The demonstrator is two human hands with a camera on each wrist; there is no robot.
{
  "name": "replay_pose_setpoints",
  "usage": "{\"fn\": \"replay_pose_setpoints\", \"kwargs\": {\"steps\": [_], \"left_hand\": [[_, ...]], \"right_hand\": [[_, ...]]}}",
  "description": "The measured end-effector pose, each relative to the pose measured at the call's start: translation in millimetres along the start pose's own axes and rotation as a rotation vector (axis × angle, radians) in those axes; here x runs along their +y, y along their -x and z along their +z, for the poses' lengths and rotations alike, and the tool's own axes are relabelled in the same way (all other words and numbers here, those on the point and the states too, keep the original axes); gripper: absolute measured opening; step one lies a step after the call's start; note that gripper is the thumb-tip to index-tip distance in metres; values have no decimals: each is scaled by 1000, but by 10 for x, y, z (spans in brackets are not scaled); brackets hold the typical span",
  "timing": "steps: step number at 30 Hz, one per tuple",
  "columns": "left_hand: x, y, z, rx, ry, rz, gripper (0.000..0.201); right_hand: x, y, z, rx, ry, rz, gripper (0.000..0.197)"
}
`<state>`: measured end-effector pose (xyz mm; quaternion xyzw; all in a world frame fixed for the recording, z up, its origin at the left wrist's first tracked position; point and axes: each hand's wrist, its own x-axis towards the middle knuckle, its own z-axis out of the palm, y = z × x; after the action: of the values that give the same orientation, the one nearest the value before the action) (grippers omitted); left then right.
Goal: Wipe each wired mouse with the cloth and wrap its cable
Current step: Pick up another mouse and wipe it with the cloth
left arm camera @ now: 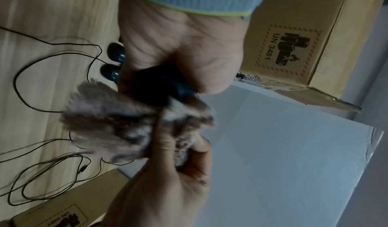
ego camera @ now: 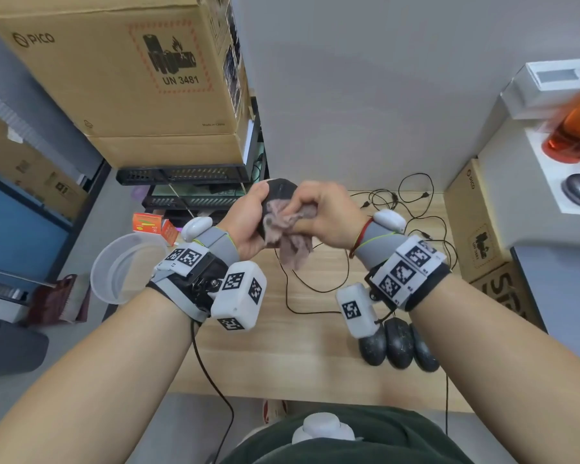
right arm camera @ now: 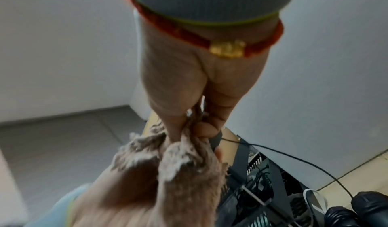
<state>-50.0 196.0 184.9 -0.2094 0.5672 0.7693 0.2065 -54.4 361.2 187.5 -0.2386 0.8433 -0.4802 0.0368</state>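
Note:
My left hand [ego camera: 248,217] grips a black wired mouse [ego camera: 279,191] above the far side of the wooden table [ego camera: 302,360]. My right hand [ego camera: 318,212] pinches a fuzzy pinkish-grey cloth [ego camera: 288,236] and presses it against the mouse. In the left wrist view the mouse [left arm camera: 155,87] sits in my palm with the cloth [left arm camera: 109,122] bunched below it. In the right wrist view the cloth [right arm camera: 178,160] hides most of the mouse. The mouse's cable [ego camera: 302,283] hangs down and loops on the table. Three more black mice [ego camera: 399,343] lie side by side at the right.
Tangled black cables [ego camera: 412,199] lie at the table's far right. Cardboard boxes [ego camera: 121,72] stack at the left over a black rack [ego camera: 181,175]. A clear plastic tub [ego camera: 124,266] stands left of the table. Another box [ego camera: 476,226] borders the right edge.

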Motion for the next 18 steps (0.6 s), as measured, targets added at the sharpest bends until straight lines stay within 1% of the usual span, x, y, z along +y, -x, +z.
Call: {"fn": "replay_pose_setpoints", "kwargs": {"steps": [3,4,5,6,7,9,10,11,12,13,15,16,17,18], "left_hand": [[-26,52,41,-54,-71,-22,39],[-33,54,59,-63,-75,-20,38],[-32,52,87,-67,-77,-12,40],[-24,47,101,-65,-87,2,43],[-16,38,102,-69,-85,8,46],[11,27,76,-68,-39,-21,52],[24,30,60,-58,-9,-36,51],[29,28,40,-50,13,-41,47],[24,31,26,-52,3,-42,44],[11,43,29,-63,-9,-45,43],[-30,65,66,-77,-67,-36,39],[-47,72,85,-71,-93,-29,39],[-54,71,111,-60,-105,-20,39],[-45,87,139,-52,-119,-7,40]], "right_hand": [[68,-149,-152,268,48,161,22],[88,-168,-182,323,49,188,20],[94,-164,-198,344,29,193,19],[83,-145,-187,323,-1,175,20],[51,-107,-157,261,-33,134,22],[-18,-2,-63,64,-71,29,25],[-41,36,-24,-23,-71,-22,24],[-31,42,-7,-74,-73,-46,23],[-15,24,-23,-76,-80,-29,22],[7,-9,-46,-29,-97,24,24],[65,-103,-121,168,-42,139,28],[88,-133,-158,259,17,162,27],[102,-141,-185,308,59,163,26],[86,-129,-190,307,71,143,24]]}}
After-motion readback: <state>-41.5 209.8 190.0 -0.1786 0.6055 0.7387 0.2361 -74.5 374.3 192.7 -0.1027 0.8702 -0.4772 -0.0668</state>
